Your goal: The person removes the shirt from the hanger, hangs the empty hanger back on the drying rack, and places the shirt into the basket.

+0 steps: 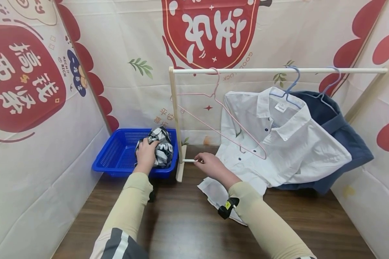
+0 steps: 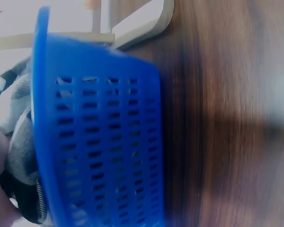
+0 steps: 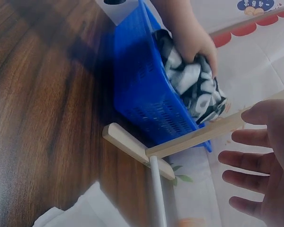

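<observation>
My left hand (image 1: 146, 154) grips a bundled black-and-white patterned garment (image 1: 164, 150) in the right part of a blue plastic basket (image 1: 100, 164). Part of a zipper shows on the garment in the left wrist view, and some fingertips are hidden in its folds. Held in the air near the rack's left post (image 1: 175, 108), my right hand (image 1: 210, 164) has nothing in it. In the right wrist view its fingers (image 3: 248, 161) are spread and loosely bent. A pink hanger (image 1: 194, 114) without clothing hangs from the rack's top rail (image 1: 246, 71), above and behind the right hand.
A white shirt (image 1: 298, 154) on a blue hanger (image 1: 293, 81) hangs right of the pink one, its lower end lying on the wooden table (image 1: 178, 223). Behind it is a dark blue garment (image 1: 350, 144). The rack's foot (image 1: 180, 172) stands beside the basket. Printed cloth walls enclose the table.
</observation>
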Demonstrator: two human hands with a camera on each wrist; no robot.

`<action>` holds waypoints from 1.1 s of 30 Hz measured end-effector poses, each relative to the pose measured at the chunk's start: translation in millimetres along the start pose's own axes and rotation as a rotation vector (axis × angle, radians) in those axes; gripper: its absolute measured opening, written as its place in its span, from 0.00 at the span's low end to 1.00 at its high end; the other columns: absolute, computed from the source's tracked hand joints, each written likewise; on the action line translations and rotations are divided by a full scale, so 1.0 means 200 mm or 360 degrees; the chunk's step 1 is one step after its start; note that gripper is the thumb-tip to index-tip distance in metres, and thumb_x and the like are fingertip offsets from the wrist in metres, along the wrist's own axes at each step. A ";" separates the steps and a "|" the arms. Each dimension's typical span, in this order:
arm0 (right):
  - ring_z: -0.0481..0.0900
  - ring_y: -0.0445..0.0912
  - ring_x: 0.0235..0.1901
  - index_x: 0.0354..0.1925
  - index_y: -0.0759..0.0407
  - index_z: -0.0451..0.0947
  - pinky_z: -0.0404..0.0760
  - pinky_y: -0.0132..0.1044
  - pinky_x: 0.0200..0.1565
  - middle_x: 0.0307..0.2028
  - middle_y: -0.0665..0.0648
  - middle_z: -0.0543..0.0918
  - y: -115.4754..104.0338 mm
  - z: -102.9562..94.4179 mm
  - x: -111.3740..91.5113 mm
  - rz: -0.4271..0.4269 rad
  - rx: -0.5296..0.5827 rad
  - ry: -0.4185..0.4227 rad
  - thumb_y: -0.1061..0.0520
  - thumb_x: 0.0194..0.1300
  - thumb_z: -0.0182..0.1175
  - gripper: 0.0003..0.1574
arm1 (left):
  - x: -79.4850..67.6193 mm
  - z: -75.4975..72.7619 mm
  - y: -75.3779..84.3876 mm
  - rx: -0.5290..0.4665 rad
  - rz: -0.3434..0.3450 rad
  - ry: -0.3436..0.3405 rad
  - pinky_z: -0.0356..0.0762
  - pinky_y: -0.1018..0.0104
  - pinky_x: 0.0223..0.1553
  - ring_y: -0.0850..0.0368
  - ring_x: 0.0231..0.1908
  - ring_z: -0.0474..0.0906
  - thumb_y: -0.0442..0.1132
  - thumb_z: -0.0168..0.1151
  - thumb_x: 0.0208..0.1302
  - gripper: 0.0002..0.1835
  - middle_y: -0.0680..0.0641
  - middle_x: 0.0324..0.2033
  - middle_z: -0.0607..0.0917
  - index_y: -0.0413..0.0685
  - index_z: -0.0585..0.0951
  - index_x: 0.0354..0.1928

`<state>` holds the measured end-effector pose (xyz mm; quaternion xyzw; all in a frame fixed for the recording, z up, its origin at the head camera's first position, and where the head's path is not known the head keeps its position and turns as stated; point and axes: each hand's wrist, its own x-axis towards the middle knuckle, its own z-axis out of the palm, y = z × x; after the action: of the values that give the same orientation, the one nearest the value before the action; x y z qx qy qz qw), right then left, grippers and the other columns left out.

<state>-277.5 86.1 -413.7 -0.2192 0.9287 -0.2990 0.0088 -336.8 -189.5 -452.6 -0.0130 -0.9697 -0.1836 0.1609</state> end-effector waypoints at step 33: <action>0.80 0.48 0.45 0.47 0.59 0.81 0.76 0.44 0.49 0.42 0.54 0.84 0.06 0.02 -0.01 0.0057 -0.0026 -0.0048 0.53 0.69 0.56 0.15 | -0.07 0.04 0.14 -0.0134 -0.0467 -0.0797 0.58 0.35 0.62 0.22 0.64 0.56 0.49 0.48 0.75 0.36 0.28 0.72 0.43 0.55 0.46 0.78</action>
<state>-279.8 93.7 -424.4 -0.2070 0.9347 -0.2879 0.0263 -324.4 -160.7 -454.0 0.0758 -0.9622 -0.2361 -0.1123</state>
